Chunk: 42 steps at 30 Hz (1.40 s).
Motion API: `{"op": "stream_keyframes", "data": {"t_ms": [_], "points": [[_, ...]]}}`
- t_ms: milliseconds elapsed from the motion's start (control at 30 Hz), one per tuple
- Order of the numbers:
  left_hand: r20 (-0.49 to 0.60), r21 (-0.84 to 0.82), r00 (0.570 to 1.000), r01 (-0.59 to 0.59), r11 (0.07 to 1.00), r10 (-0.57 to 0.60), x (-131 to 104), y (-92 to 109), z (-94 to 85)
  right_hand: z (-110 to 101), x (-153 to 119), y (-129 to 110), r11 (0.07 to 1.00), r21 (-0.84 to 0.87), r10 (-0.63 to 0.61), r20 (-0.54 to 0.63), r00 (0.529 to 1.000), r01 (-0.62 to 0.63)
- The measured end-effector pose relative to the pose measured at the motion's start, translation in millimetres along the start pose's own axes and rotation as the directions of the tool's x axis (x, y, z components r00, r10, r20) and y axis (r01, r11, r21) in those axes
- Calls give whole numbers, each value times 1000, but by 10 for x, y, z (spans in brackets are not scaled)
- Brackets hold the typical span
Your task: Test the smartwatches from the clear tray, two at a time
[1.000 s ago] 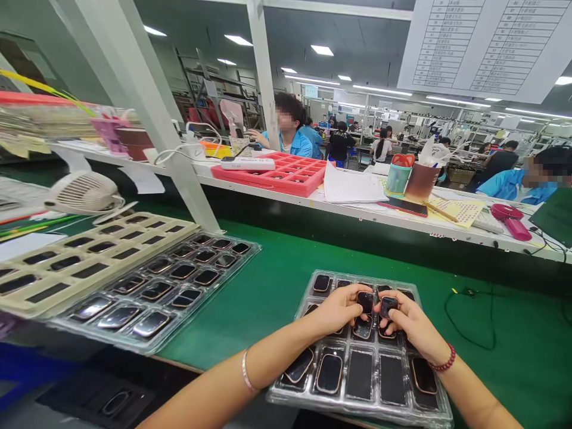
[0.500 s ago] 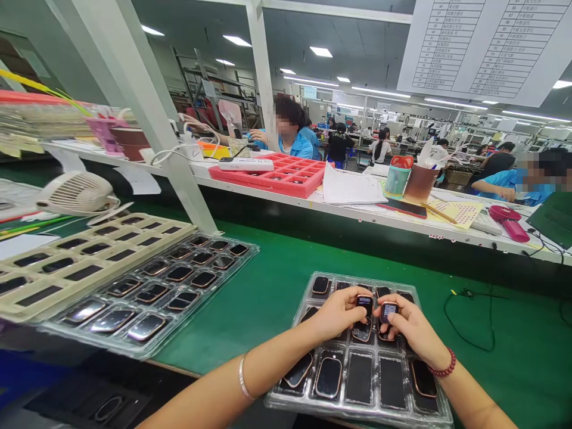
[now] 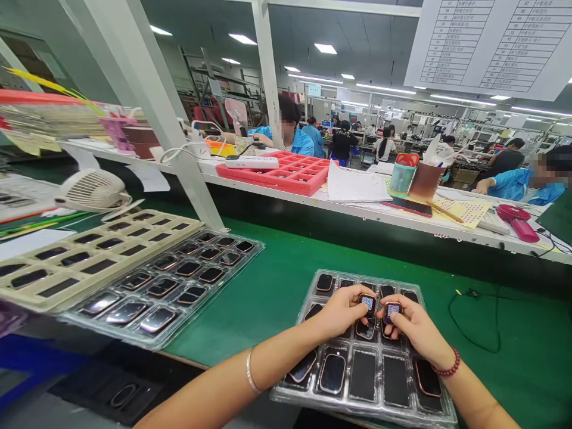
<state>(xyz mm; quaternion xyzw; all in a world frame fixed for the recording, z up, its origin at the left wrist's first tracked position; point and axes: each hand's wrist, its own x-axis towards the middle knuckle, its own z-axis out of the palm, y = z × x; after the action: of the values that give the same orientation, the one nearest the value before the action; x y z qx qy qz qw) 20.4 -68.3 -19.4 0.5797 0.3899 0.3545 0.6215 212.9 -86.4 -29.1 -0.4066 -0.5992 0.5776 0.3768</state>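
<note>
My left hand [image 3: 347, 310] pinches a watch [image 3: 367, 303] with a rose-gold frame, its lit screen showing a code pattern. Close beside it, a second lit watch [image 3: 392, 311] with a similar pattern is held in my right hand [image 3: 413, 325]. Both hands are over a clear plastic tray [image 3: 308, 398] on the green bench. Dark-screened watches lie in several of its pockets, such as one at the front left [image 3: 332, 372]. Two front pockets, in the middle, hold no watch. My fingers and wrists hide part of the tray.
Another clear tray of watches [image 3: 161, 342] and a beige foam tray [image 3: 105, 275] lie at the left, near a fan [image 3: 92, 189]. A cable [image 3: 473, 345] lies right. The shelf beyond bears a red foam tray [image 3: 272, 179] and cups; co-workers sit behind.
The screen of the watch in my left hand now shows a code pattern instead of small text lines. The whole view has shifted slightly, moving the scene rightward.
</note>
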Motion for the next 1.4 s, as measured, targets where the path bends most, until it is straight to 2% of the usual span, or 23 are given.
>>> {"op": "stream_keyframes", "data": {"t_ms": [767,967,1133,1267,1400], "points": [[28,-4,1000,-4,1000,4,-15,7,24,27,-7,-29,1000,-7,26,-11,1000,-26],[12,-18,998,-59,998,59,-4,-39,16,15,-2,-20,999,40,29,-41,999,-27],[-19,113,988,-151,982,154,-1,-106,-16,37,-28,-22,1000,-17,-5,-26,1000,4],[2,106,997,-79,991,79,-10,-96,-14,20,-21,-12,999,37,13,-46,999,-11],[5,72,999,-39,997,39,-8,-74,-4,7,-16,-23,999,-44,20,-28,999,-21]]}}
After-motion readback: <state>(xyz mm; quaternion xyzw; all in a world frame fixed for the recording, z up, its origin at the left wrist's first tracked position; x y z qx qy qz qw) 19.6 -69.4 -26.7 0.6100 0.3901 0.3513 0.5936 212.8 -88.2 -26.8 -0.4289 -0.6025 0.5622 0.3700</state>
